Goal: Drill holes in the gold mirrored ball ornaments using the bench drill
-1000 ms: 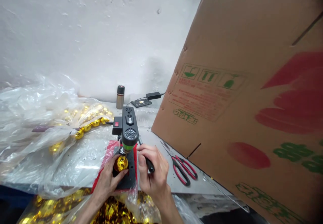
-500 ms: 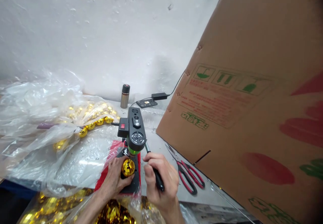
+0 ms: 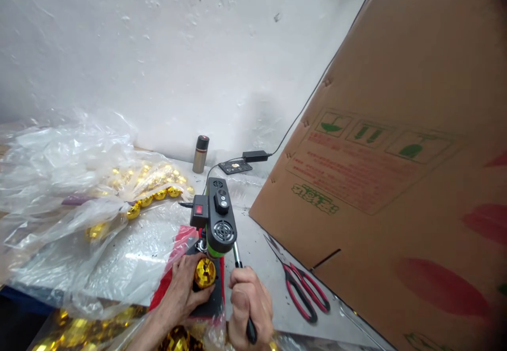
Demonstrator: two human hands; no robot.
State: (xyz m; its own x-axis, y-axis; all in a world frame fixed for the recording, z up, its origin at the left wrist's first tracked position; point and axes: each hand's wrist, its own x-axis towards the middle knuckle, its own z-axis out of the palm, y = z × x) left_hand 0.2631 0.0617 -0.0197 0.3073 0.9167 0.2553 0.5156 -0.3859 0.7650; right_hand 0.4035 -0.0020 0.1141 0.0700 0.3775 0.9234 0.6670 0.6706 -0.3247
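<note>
The right hand (image 3: 249, 304), clenched on the lever (image 3: 242, 282), has pulled it lower toward the body, while the left hand (image 3: 186, 293) grips the gold ball (image 3: 205, 273) under the drill (image 3: 220, 219), suggesting drilling.

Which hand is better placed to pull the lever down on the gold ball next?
Right. The right hand is wrapped around the lever of the small press, so it could probably pull straight away. The left hand is busy holding the gold ball under the press head.
</note>
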